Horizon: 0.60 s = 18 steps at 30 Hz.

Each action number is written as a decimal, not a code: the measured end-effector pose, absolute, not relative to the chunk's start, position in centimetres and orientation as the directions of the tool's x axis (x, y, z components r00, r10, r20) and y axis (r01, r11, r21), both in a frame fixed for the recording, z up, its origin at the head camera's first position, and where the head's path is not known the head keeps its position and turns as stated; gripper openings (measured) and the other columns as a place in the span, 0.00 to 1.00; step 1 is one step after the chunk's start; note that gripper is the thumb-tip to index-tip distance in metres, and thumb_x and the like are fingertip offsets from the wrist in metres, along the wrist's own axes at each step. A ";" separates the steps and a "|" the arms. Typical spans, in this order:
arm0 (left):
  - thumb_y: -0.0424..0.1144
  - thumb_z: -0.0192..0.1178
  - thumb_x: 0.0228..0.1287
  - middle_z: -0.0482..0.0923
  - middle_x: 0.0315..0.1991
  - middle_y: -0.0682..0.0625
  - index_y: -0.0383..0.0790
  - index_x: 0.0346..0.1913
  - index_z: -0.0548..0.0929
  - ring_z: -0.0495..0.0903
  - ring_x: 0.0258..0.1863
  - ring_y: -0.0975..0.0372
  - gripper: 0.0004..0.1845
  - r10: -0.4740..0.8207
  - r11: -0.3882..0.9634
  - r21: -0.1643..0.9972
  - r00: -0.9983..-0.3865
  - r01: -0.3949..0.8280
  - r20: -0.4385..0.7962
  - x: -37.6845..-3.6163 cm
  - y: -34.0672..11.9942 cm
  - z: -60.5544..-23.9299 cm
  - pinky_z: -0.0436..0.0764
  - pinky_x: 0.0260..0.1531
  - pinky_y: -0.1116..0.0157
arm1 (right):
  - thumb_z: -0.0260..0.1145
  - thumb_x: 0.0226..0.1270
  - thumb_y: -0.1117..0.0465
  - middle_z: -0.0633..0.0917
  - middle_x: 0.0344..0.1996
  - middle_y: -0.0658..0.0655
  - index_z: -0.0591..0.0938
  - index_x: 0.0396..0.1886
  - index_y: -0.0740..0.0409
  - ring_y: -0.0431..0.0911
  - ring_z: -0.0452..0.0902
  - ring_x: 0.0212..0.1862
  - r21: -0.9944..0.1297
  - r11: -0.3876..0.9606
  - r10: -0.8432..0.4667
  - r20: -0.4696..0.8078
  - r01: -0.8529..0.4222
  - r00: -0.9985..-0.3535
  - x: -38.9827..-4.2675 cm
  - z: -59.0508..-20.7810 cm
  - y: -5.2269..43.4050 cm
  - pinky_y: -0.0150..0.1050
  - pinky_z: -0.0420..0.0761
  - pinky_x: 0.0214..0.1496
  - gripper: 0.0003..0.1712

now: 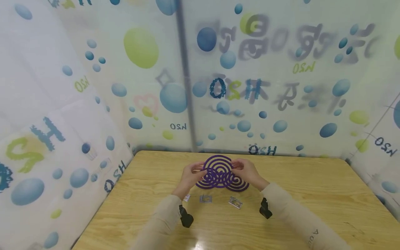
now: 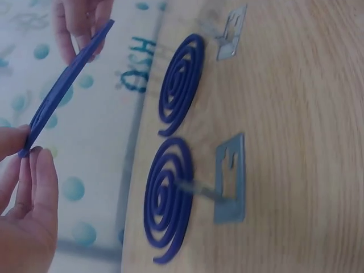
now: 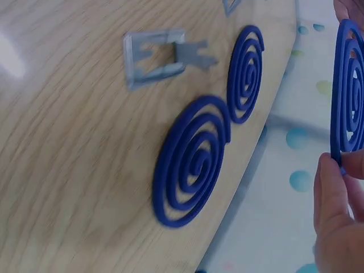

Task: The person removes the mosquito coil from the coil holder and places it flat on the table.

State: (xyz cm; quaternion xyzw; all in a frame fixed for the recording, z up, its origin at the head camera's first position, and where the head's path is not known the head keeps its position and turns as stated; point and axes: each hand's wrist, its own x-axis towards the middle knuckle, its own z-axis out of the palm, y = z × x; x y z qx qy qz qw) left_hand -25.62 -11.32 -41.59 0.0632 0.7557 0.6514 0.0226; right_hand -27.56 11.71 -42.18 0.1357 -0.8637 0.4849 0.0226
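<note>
Pinched at opposite edges by left hand point(image 1: 189, 176) and right hand point(image 1: 249, 172): a purple spiral mosquito coil point(image 1: 218, 167), raised above the wooden table point(image 1: 312, 194). Below it, flat on that table, two more purple coils point(image 2: 168, 205) and grey metal stands point(image 2: 232, 181).

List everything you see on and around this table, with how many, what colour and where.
Held purple spiral coil: one, purple, lifted above the table between both hands, pinched at its edges.
Flat purple spiral coils: two, purple, lying side by side on the table under the held one, one nearer the left wrist camera, the other farther.
Small grey metal stands: two clearly seen, grey, on the table on the person's side of the coils; a third small pale piece by the left wrist is too small to identify.
Light wooden table: one, tan.
Bubble-print curtain: white with blue and green dots, around the table.
Left hand: pinches the held coil's left edge.
Right hand: pinches its right edge.
</note>
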 end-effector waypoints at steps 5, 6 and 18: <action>0.27 0.58 0.54 0.74 0.39 0.36 0.29 0.50 0.74 0.78 0.31 0.58 0.19 0.157 0.160 0.982 -0.985 0.098 0.073 -25.6 -8.4 -41.6 0.81 0.30 0.58 | 0.61 0.56 0.71 0.80 0.36 0.62 0.76 0.45 0.67 0.53 0.76 0.39 -0.822 0.512 -0.198 0.170 -0.250 -0.965 -27.2 -42.3 14.7 0.42 0.79 0.39 0.15; 0.27 0.59 0.53 0.75 0.38 0.37 0.30 0.50 0.75 0.78 0.29 0.59 0.18 0.159 0.166 0.980 -0.984 0.108 0.082 -25.8 -7.9 -42.1 0.81 0.27 0.60 | 0.60 0.56 0.71 0.80 0.36 0.62 0.76 0.45 0.68 0.53 0.76 0.39 -0.817 0.518 -0.196 0.174 -0.252 -0.965 -27.1 -42.3 15.3 0.42 0.79 0.38 0.15; 0.30 0.64 0.49 0.78 0.33 0.45 0.35 0.45 0.77 0.79 0.19 0.59 0.17 0.151 0.383 0.898 -0.974 0.217 0.171 -26.5 -1.9 -44.7 0.76 0.15 0.72 | 0.59 0.56 0.72 0.80 0.35 0.63 0.76 0.43 0.68 0.55 0.76 0.38 -0.775 0.595 -0.114 0.179 -0.212 -0.977 -26.2 -43.5 20.4 0.45 0.78 0.38 0.13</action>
